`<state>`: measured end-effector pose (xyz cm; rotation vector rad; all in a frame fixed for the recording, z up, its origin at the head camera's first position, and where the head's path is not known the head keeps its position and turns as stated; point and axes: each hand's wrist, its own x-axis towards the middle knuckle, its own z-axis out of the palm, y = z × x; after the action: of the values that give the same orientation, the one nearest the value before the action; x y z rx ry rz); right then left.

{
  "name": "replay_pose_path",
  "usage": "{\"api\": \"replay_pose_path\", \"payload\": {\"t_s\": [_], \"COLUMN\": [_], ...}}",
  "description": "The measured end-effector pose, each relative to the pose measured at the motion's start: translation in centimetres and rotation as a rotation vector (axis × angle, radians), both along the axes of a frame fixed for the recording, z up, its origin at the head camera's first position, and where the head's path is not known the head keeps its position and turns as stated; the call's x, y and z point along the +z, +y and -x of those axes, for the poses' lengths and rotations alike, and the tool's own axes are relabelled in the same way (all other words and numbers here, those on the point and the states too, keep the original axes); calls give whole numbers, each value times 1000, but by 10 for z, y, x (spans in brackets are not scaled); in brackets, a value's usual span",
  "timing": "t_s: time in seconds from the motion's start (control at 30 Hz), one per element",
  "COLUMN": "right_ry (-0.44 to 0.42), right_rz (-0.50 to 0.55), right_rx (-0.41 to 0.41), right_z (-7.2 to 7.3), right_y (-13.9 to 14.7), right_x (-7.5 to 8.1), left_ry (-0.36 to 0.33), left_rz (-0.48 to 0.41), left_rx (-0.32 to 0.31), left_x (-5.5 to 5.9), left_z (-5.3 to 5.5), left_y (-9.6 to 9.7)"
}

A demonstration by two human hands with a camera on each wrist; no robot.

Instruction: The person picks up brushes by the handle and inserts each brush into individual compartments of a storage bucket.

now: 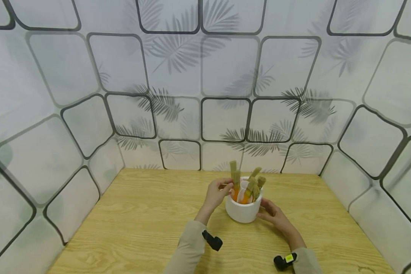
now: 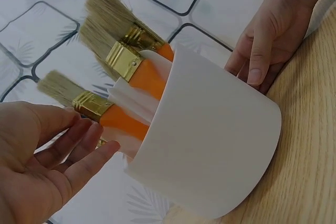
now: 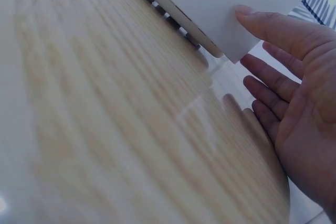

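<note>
A white round pot (image 1: 242, 211) stands on the wooden table with several paintbrushes (image 2: 149, 77) upright in it, bristles up, with orange handles and brass-coloured ferrules. My left hand (image 1: 216, 194) is at the pot's left side, its thumb and fingertips pinching a paintbrush (image 2: 113, 116) near the ferrule; that brush's lower handle is hidden inside the pot. Against the pot's right side, my right hand (image 1: 278, 220) holds the wall, thumb in front and fingers farther round. In the right wrist view, the thumb (image 3: 268, 27) touches the white wall and the fingertips sit by its edge.
White divider pieces (image 1: 244, 185) show between the brushes inside the pot. The pale wooden table (image 1: 150, 213) extends on both sides of it. A patterned backdrop (image 1: 178, 118) closes off the back and both sides.
</note>
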<state>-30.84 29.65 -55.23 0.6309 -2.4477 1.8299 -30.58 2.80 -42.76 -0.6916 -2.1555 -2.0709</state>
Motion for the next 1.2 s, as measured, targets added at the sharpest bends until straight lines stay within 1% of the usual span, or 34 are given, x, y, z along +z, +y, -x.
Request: {"api": "replay_pose_path", "payload": {"t_s": [0.23,0.33,0.4,0.47,0.5,0.63,0.7,0.73,0.77,0.8,0.87,0.93,0.97,1.0,1.07,1.13,1.2], "right_ry": [-7,-5,0,-1,0,1,0,-2,-1,0,-3,-1,0,0,-6,-4,-1], "right_rz": [3,3,6,7,7,4,5,3,-1,-4,-7,-9,-11,-13,-16,-18,-15], "right_rx": [-15,-16,-9,-7,-7,-7,-7,-8,-10,-10,-15,-14,-14,-14,-13,-8,-5], "right_z": [0,0,0,-5,-6,-5,-1,0,0,0,-2,-5,-7,-9,-12,-13,-12], "right_y": [0,0,0,-2,-2,-1,1,2,2,2,2,0,-1,-2,-4,-5,-5], "right_x": [-1,0,1,8,11,10,4,1,1,1,3,8,10,13,18,20,19], "left_ry": [-15,-10,-8,-6,-10,-16,6,27,62,78,92,69,50,15,-14,-16,-15], "left_rz": [-2,1,5,9,10,7,0,0,3,2,-2,7,12,17,27,31,30], "left_rx": [8,12,14,15,14,22,21,23,25,22,20,30,38,44,59,62,58], "left_x": [1,1,0,0,-4,-19,-26,-28,-29,-29,-29,-30,-29,-28,-27,-21,-16], "left_z": [-1,-1,-1,-1,3,15,21,21,21,20,19,19,19,19,19,15,11], "left_y": [-1,-2,-3,-4,-4,-3,-4,-5,-6,-7,-8,-9,-9,-9,-9,-10,-11]}}
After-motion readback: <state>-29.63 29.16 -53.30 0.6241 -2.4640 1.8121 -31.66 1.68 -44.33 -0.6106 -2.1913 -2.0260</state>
